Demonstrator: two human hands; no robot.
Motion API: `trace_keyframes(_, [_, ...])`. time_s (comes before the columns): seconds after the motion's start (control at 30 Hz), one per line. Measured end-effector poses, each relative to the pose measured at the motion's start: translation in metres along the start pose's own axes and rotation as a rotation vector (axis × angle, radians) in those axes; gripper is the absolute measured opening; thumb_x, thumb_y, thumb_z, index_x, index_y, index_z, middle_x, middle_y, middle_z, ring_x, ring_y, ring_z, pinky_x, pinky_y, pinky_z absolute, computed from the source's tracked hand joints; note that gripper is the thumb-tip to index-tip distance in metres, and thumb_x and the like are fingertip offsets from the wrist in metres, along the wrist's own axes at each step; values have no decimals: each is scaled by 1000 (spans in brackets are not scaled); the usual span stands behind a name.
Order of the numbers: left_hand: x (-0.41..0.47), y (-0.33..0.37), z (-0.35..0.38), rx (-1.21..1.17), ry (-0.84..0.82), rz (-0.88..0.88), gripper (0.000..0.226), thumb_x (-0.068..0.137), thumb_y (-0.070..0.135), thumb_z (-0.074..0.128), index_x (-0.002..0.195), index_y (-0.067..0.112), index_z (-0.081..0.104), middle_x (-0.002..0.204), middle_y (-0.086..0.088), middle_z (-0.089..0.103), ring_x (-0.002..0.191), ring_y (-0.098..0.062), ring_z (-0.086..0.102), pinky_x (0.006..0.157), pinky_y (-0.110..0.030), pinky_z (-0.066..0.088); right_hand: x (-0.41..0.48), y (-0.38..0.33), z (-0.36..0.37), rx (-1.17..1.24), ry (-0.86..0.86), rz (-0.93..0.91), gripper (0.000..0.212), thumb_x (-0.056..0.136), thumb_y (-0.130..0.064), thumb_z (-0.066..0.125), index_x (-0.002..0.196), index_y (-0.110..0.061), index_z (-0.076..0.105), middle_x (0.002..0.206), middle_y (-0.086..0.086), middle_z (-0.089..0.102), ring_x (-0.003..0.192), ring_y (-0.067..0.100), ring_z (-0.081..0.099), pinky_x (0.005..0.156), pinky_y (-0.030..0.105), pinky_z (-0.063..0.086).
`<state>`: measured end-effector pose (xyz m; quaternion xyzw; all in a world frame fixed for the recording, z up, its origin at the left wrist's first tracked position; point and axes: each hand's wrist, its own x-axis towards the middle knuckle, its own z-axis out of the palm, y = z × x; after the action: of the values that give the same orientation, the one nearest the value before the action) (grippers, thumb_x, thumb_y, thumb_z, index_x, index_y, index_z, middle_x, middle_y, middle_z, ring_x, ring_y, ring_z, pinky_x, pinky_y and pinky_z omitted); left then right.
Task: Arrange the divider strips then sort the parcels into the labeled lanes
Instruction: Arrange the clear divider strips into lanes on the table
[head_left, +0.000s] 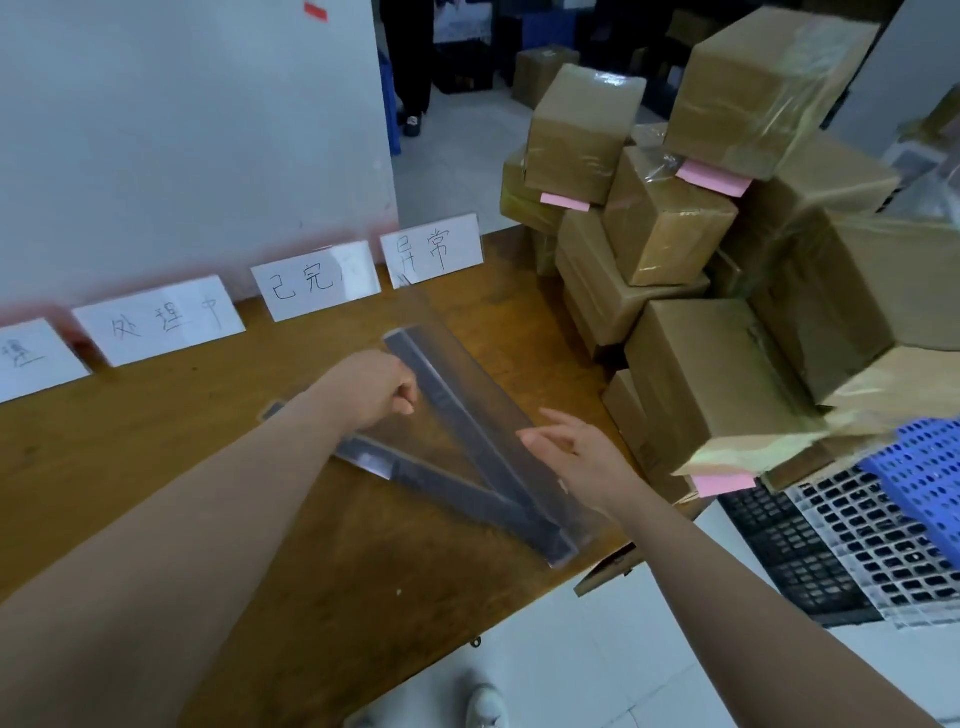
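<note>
- Our left hand (382, 387) is curled closed, pinching the edge of a clear plastic divider strip with a dark base (457, 415), tilted over the brown wooden table (156, 467).
- Our right hand (576, 457) has spread fingers, touching that strip's near side.
- A second dark strip (457, 488) lies flat beneath.
- Taped brown cardboard parcels (727, 260) are stacked at right.
- White handwritten lane cards (311, 280) stand along the far edge.

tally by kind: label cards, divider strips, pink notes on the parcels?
Label cards: 4, the leftmost cut off by the frame edge
Divider strips: 2 visible, lying in a V on the table
Pink notes: 3
Total: 9
</note>
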<state>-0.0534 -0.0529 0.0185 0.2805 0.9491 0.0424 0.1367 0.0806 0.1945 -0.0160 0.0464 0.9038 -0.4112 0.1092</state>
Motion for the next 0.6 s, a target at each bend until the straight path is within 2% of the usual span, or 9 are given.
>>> trace_keyframes(0.1, [-22, -17, -3, -9, -44, -94, 11, 92, 25, 65, 102, 21, 69, 91, 8, 63, 83, -8, 55, 77, -24, 42, 7, -10, 2, -41, -27, -12, 23, 97, -44, 48, 109, -41, 67, 148, -8, 42, 139, 11, 31, 111, 40, 24])
trace_keyframes(0.23, [-52, -40, -8, -6, -38, -243, 7, 92, 24, 64, 99, 22, 66, 91, 6, 61, 86, -11, 57, 75, -23, 41, 16, -17, 8, -45, 127, -52, 34, 102, -30, 44, 129, -18, 60, 133, -1, 57, 125, 15, 51, 101, 28, 39])
trace_keyframes(0.27, [-59, -45, -8, -9, -19, -279, 6, 92, 23, 64, 98, 21, 66, 91, 5, 62, 86, -12, 58, 75, -24, 41, 18, -17, 9, -49, 158, -37, 33, 102, -29, 43, 127, -16, 60, 126, -1, 62, 118, 15, 56, 94, 27, 43])
trace_keyframes(0.37, [-78, -60, -8, -11, 37, -382, 5, 93, 20, 64, 95, 18, 67, 89, 1, 65, 84, -14, 59, 73, -25, 43, 26, -16, 10, -33, 232, -6, 29, 103, -29, 41, 100, -15, 66, 95, 1, 68, 91, 19, 64, 68, 26, 48])
trace_keyframes(0.4, [-83, -64, -7, -19, 49, -411, 4, 92, 19, 64, 94, 17, 67, 88, 1, 65, 82, -14, 59, 72, -26, 42, 29, -16, 9, -61, 248, 8, 28, 102, -29, 42, 101, -16, 67, 94, -1, 67, 91, 19, 64, 67, 25, 47])
trace_keyframes(0.5, [-93, -72, -4, -57, 71, -481, 3, 91, 17, 65, 93, 15, 67, 88, 0, 63, 83, -17, 57, 71, -28, 41, 36, -13, 10, -211, 216, 17, 31, 98, -29, 53, 123, -14, 63, 111, -1, 67, 103, 16, 62, 84, 26, 49])
trace_keyframes(0.6, [-96, -71, 2, -142, 105, -539, 3, 91, 14, 67, 92, 12, 67, 87, -2, 63, 83, -19, 57, 73, -30, 42, 41, -12, 16, -187, 238, 65, 30, 92, -31, 63, 119, -17, 63, 108, -1, 67, 96, 13, 61, 82, 28, 52])
